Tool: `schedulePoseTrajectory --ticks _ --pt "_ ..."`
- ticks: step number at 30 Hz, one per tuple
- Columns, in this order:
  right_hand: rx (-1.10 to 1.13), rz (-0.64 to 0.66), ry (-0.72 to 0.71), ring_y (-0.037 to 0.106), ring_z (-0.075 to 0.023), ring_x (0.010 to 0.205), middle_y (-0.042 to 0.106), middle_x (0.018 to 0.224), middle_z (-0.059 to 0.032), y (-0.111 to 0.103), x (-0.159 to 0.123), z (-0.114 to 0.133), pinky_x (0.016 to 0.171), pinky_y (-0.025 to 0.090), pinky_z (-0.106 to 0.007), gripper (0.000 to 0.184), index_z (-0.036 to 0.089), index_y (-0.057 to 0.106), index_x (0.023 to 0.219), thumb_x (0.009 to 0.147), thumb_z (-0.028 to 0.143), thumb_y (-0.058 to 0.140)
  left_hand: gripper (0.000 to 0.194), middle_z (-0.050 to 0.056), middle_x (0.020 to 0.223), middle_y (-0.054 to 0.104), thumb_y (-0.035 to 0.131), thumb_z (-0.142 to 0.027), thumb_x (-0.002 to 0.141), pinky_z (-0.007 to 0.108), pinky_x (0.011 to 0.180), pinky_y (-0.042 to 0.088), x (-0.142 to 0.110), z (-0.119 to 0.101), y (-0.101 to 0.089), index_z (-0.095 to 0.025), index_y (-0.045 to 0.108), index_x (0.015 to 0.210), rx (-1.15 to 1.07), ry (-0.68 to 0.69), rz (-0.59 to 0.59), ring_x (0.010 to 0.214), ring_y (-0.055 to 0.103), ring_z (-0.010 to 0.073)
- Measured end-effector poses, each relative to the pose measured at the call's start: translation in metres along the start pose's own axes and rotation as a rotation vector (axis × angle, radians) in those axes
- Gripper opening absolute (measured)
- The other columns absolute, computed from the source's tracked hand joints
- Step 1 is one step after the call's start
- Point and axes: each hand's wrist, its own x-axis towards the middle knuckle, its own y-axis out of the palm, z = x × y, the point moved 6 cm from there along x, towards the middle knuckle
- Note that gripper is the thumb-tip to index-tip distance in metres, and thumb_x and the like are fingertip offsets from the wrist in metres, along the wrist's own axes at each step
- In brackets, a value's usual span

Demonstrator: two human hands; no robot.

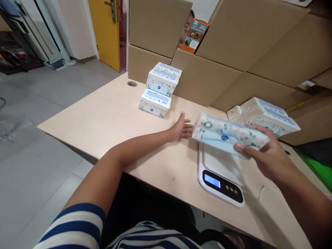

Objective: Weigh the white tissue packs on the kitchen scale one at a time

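Observation:
In my right hand (269, 152) is a pack of tissues (224, 135), white and pale blue with a leaf print, held by its right end above a white kitchen scale (204, 166). The scale's lit display (212, 180) appears to read zero. My left hand (180, 129) is open, thumb up and fingers stretched toward the pack's left end; whether the fingertips touch it I cannot tell. Beyond that hand, several similar tissue packs (155, 102) stand stacked in steps on the table.
More tissue packs (269, 116) are piled at the right, behind my right hand. Large cardboard boxes (207, 79) line the back of the table (90, 117). An orange printed box (194, 36) sits between them. A cable hole (132, 84) is near the back left edge.

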Motion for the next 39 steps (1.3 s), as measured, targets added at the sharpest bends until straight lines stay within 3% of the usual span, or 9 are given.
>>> schedulePoseTrajectory --ticks 5,8,11,15,19,25,32,36,39 --pt "0.332 0.021 -0.034 0.076 -0.0255 0.102 0.072 0.131 -0.0123 0.082 0.072 0.042 0.072 0.065 -0.038 0.101 0.034 0.059 0.13 0.048 0.066 0.108 0.076 0.022 0.143 0.072 0.027 -0.07 0.118 0.037 0.088 0.065 -0.009 -0.016 -0.017 -0.012 0.054 0.157 -0.179 -0.141 0.034 0.101 0.077 0.0257" --pt "0.432 0.114 -0.159 0.076 -0.0285 0.118 0.069 0.137 -0.0096 0.148 0.108 0.059 0.091 0.071 -0.046 0.099 0.032 0.052 0.129 0.05 0.062 0.104 0.073 0.022 0.138 0.073 0.023 -0.07 0.118 0.039 0.092 0.064 -0.009 -0.016 -0.02 -0.012 0.06 0.142 -0.19 -0.178 0.029 0.096 0.076 0.0255" --pt "0.458 0.186 -0.217 0.074 -0.0308 0.131 0.065 0.143 -0.0091 0.205 0.13 0.061 0.113 0.066 -0.056 0.093 0.033 0.048 0.13 0.056 0.056 0.1 0.073 0.021 0.132 0.074 0.018 -0.07 0.118 0.041 0.094 0.065 -0.002 -0.012 -0.021 -0.013 0.062 0.131 -0.208 -0.213 0.057 0.095 0.077 0.0256" --pt "0.502 0.218 -0.25 0.069 -0.0311 0.142 0.063 0.149 -0.011 0.245 0.142 0.06 0.126 0.057 -0.057 0.09 0.034 0.045 0.135 0.063 0.052 0.097 0.077 0.02 0.132 0.075 0.016 -0.071 0.118 0.044 0.1 0.065 0.006 -0.008 -0.022 -0.012 0.062 0.136 -0.218 -0.246 0.122 0.102 0.077 0.0271" --pt "0.515 0.262 -0.232 0.064 -0.0298 0.151 0.062 0.158 -0.0111 0.26 0.143 0.065 0.135 0.049 -0.056 0.085 0.034 0.047 0.14 0.072 0.053 0.093 0.073 0.018 0.12 0.076 0.02 -0.069 0.118 0.044 0.097 0.067 0.005 -0.007 -0.023 -0.013 0.065 0.13 -0.226 -0.267 0.125 0.101 0.078 0.0279" --pt "0.518 0.263 -0.16 0.06 -0.0335 0.154 0.055 0.167 -0.0126 0.273 0.13 0.072 0.134 0.05 -0.062 0.085 0.033 0.045 0.148 0.078 0.051 0.089 0.054 0.014 0.101 0.076 0.032 -0.053 0.118 0.042 0.085 0.069 0.0 -0.013 -0.021 -0.013 0.068 0.122 -0.236 -0.24 0.128 0.091 0.08 0.0273" --pt "0.397 0.287 -0.155 0.051 -0.0348 0.162 0.04 0.179 -0.0169 0.284 0.131 0.082 0.138 0.043 -0.063 0.094 0.03 0.038 0.16 0.081 0.048 0.085 0.056 0.012 0.095 0.076 0.026 -0.047 0.12 0.04 0.084 0.068 -0.008 -0.017 -0.02 -0.012 0.069 0.121 -0.218 -0.224 0.101 0.086 0.08 0.0261" --pt "0.264 0.314 -0.181 0.031 -0.0401 0.177 0.024 0.188 -0.0189 0.262 0.13 0.08 0.143 0.033 -0.068 0.113 0.03 0.025 0.173 0.081 0.051 0.087 0.058 0.014 0.107 0.079 0.032 -0.056 0.12 0.04 0.094 0.067 -0.013 -0.017 -0.023 -0.011 0.067 0.135 -0.2 -0.205 0.062 0.093 0.08 0.0254" --pt "0.17 0.286 -0.253 0.032 -0.0458 0.176 0.018 0.191 -0.0168 0.215 0.116 0.065 0.14 0.033 -0.075 0.123 0.037 0.024 0.177 0.078 0.063 0.093 0.068 0.019 0.126 0.079 0.034 -0.066 0.119 0.04 0.099 0.066 -0.016 -0.019 -0.026 -0.012 0.061 0.15 -0.164 -0.186 0.034 0.1 0.081 0.0256"
